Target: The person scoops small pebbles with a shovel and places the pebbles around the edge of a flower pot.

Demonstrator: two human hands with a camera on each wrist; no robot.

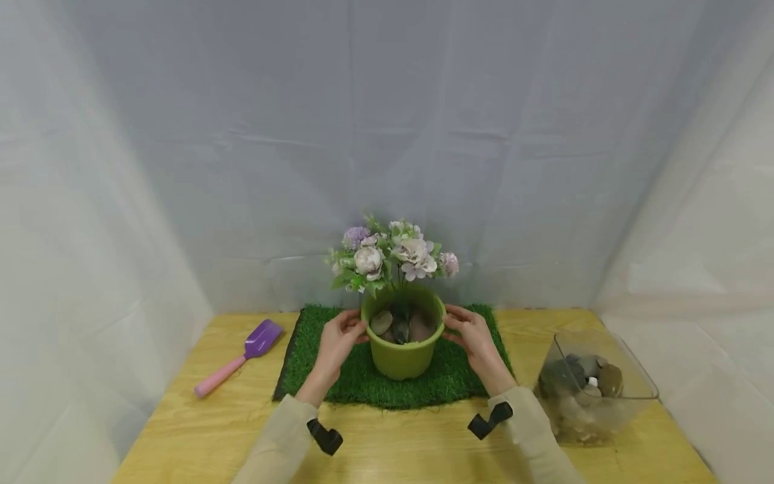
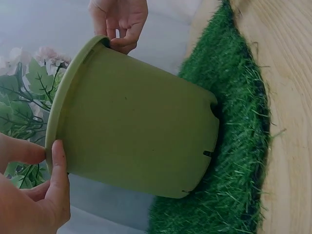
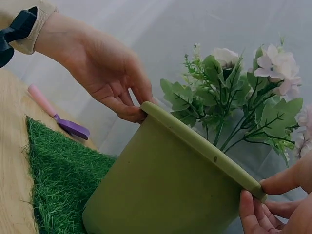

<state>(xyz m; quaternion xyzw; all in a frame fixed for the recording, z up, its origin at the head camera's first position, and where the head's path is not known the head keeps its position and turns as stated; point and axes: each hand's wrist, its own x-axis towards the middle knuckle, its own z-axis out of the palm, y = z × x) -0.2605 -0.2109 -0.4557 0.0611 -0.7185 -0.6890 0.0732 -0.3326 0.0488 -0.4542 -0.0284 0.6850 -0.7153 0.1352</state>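
Observation:
A green flower pot point(image 1: 402, 359) stands on a mat of artificial grass point(image 1: 338, 376). Pale pink and purple flowers point(image 1: 369, 261) with green leaves rise from it, and several stones point(image 1: 382, 323) lie inside. My left hand point(image 1: 338, 343) pinches the rim on the left side, thumb and fingertips on either side of the lip, as the left wrist view shows. On the opposite side my right hand point(image 1: 474, 339) pinches the rim too; in the right wrist view its thumb point(image 3: 282, 182) lies over the lip with fingers below.
Left of the mat a purple scoop point(image 1: 263, 338) with a pink handle lies on the wooden table point(image 1: 199, 437). A clear plastic container point(image 1: 629, 403) of stones stands at the right. White sheeting point(image 1: 387, 134) hangs behind and at both sides.

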